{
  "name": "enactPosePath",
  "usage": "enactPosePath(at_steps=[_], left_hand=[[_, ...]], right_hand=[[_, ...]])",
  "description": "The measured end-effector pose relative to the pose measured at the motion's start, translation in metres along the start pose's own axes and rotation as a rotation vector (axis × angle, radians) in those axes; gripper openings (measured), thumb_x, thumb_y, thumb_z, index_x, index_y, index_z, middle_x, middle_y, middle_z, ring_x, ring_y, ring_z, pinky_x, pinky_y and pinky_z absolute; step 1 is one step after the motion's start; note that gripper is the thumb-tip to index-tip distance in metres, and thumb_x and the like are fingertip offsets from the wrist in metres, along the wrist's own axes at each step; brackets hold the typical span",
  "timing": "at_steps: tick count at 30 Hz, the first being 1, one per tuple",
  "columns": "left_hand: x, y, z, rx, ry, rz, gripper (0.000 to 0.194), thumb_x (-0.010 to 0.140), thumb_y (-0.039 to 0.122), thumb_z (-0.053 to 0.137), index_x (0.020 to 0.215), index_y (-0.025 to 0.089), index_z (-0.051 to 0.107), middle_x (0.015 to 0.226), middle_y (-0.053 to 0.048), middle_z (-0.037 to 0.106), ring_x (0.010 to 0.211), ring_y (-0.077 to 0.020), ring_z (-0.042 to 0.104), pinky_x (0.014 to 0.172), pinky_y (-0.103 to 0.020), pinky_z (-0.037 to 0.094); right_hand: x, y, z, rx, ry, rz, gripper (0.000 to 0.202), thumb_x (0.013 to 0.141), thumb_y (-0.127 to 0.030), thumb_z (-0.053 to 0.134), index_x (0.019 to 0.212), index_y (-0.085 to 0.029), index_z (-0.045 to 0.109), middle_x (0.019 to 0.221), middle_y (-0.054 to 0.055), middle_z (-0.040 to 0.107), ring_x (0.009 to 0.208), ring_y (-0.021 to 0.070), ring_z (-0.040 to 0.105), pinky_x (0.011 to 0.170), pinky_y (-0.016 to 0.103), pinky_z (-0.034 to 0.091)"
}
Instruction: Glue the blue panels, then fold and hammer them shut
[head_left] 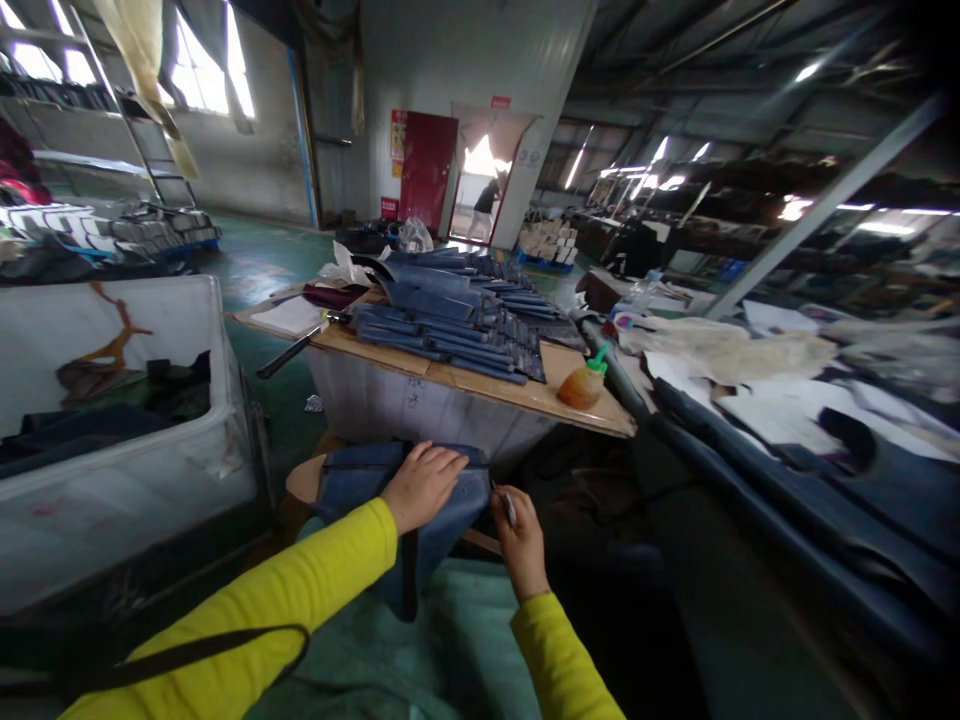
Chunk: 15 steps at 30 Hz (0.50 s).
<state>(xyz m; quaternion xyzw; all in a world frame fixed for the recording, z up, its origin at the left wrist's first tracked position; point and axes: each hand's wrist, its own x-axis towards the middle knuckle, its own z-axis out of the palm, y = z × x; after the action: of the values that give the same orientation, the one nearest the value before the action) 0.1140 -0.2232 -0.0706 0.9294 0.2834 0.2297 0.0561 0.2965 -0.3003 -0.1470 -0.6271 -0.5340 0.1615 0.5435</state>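
Note:
A dark blue piece with black strips (349, 492), of leather or heavy cloth, lies over a brown board (304, 478) above my lap. My left hand (426, 487) rests flat on the piece, fingers stretched out and close together. At the piece's right edge, my right hand (520, 540) is closed around a small metal tool (510, 508), whose tip points at that edge. The tool's kind is too small to make out. A black strip (409, 575) hangs down from the piece over the green cloth (465, 640) on my lap.
Ahead, a cardboard-topped stand (450, 378) bears stacked blue pieces (450, 320), an orange bottle with a green nozzle (583, 385) and a black-handled tool (289, 352). A white bin (225, 400) stands left. Blue material (750, 470) lies along the right. A person (486, 200) is in the far doorway.

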Motion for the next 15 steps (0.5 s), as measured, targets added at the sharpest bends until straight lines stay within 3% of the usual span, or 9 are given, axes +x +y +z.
enactPosePath(at_steps=[7,15], left_hand=[[-0.0037,-0.0017,0.002,0.113,-0.05,0.064,0.039,0.091,0.019,0.041,0.13,0.021,0.043,0.126,-0.007,0.053,0.117,-0.0189,0.043,0.104,-0.04,0.024],[-0.0078,-0.0026,0.0009,0.064,-0.035,0.031,0.033,0.089,0.017,0.044,0.12,0.021,0.052,0.121,-0.006,0.055,0.111,-0.0192,0.046,0.1,-0.039,0.028]], right_hand=[[-0.0043,0.0042,0.0025,-0.008,-0.011,-0.013,0.026,0.085,-0.04,0.05,0.092,-0.019,0.063,0.096,0.009,0.059,0.093,0.0193,0.057,0.085,0.034,0.047],[-0.0087,-0.0005,0.0011,0.011,-0.053,-0.008,0.026,0.085,-0.037,0.05,0.099,-0.02,0.064,0.1,0.009,0.06,0.097,0.02,0.057,0.088,0.036,0.046]])
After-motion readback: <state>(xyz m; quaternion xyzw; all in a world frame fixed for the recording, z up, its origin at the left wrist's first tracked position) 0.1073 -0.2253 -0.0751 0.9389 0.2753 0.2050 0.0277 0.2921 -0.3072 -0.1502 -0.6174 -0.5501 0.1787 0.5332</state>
